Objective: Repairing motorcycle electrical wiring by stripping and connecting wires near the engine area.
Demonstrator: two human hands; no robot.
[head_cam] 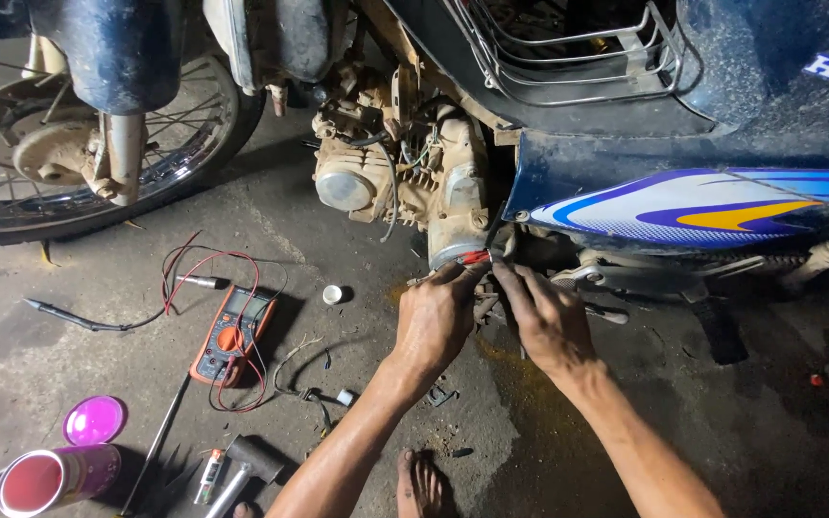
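Note:
Both hands reach under the dusty engine (405, 173) of a blue motorbike (722, 144). My left hand (434, 321) pinches a red-tipped wire end (475, 257) at the lower edge of the engine case. My right hand (544, 317) sits right beside it, greasy fingers closed on a thin dark wire or part near the same spot. What lies between the fingers is mostly hidden.
An orange multimeter (232, 336) with red and black leads lies on the concrete floor at left. A pink can (55, 477), its purple lid (94, 419), a hammer (242, 470) and a small white cap (332, 294) lie nearby. The front wheel (79, 144) stands upper left. Bare toes (421, 484) show below.

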